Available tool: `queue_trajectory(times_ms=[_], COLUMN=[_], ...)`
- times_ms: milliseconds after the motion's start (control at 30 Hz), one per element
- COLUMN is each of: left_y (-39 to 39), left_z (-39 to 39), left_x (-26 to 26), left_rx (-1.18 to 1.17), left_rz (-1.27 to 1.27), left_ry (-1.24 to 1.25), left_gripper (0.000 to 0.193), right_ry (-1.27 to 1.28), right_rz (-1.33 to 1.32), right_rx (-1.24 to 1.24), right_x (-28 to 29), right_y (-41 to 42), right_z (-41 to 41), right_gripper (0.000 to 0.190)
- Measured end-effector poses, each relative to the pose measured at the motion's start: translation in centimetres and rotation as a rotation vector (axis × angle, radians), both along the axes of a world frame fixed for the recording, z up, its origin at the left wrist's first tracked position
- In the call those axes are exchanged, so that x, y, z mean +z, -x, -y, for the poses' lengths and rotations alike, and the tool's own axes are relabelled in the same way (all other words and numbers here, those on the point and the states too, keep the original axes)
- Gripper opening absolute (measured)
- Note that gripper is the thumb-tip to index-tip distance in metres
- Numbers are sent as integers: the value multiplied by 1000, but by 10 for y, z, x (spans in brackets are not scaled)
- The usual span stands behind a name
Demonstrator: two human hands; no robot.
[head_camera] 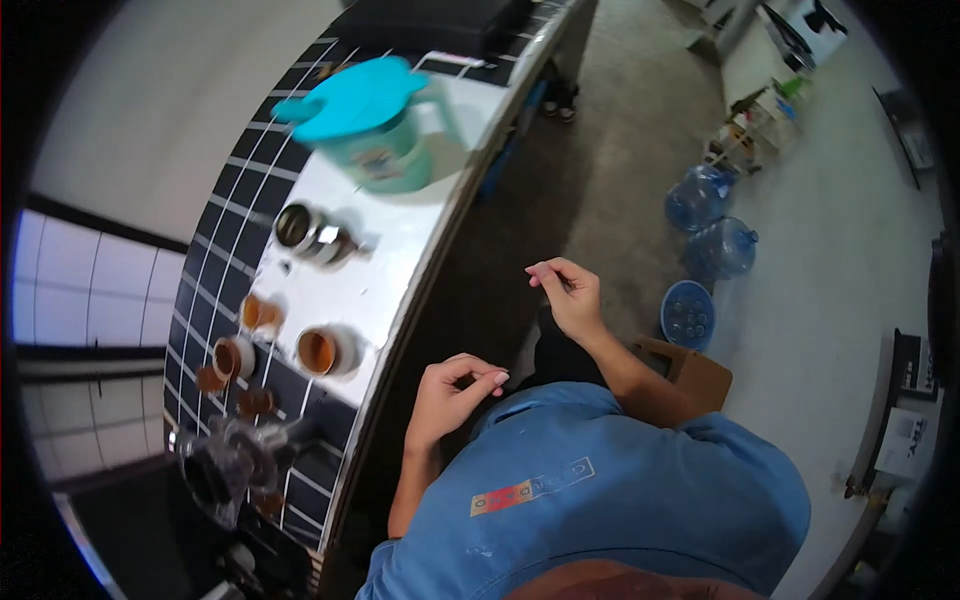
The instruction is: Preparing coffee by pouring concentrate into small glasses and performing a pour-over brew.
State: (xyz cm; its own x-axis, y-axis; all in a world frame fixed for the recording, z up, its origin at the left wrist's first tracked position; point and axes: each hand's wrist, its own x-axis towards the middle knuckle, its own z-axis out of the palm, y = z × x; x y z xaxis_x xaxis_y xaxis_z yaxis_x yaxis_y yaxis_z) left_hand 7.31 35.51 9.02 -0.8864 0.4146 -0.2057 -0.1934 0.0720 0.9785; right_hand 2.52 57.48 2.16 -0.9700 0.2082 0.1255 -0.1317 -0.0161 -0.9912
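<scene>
My left hand (459, 390) is held in front of my blue shirt, fingers curled and thumb near the index finger. To its right and farther forward, my right hand (568, 294) is raised over the floor, with thumb and fingertips close together. I see no object in either hand, but whether the fingertips pinch something small cannot be told. On the counter at left stand a teal plastic pitcher (390, 154) with a turquoise lid, a metal moka pot (319, 236), and a white jar (327, 351) with orange-brown contents. A smaller jar (234, 358) stands by orange-brown containers (260, 312).
The counter's long edge (420, 289) runs beside my left hand. A clear plastic appliance (232, 465) stands at its near end. Along the right wall are large blue water bottles (720, 247), a blue basin (688, 315) holding glasses, and a cardboard box (694, 375).
</scene>
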Motion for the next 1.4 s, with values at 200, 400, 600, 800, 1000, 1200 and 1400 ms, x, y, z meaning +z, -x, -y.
queue_trajectory(times_ms=[200, 400, 600, 800, 1000, 1200, 1400], left_y=[80, 178, 275, 396, 538, 657, 707], left_z=[-115, -278, -425, -531, -646, -750, -867], left_x=[-6, -14, 7, -27, -41, -20, -55], left_rx=[-195, -319, -550, -558, -630, -768, -1658], left_rz=[66, -7, -83, -43, -33, 13, -568], left_ry=[183, 17, -66, -145, -150, -179, 299], left_gripper=[29, 22, 14, 14, 16, 23, 32], right_ry=[197, 44, -77, -24, -99, 8, -309], right_rz=[6, 98, 161, 103, 273, 254, 156], right_rx=[-220, -390, -649, -753, -822, -839, -572], right_x=[-23, -7, -12, -10, -3, 14, 23], right_y=[35, 63, 99, 188, 293, 389, 498], right_z=[-123, -277, -422, -489, -570, -649, -729], right_gripper=[20, 24, 26, 25, 22, 18, 24])
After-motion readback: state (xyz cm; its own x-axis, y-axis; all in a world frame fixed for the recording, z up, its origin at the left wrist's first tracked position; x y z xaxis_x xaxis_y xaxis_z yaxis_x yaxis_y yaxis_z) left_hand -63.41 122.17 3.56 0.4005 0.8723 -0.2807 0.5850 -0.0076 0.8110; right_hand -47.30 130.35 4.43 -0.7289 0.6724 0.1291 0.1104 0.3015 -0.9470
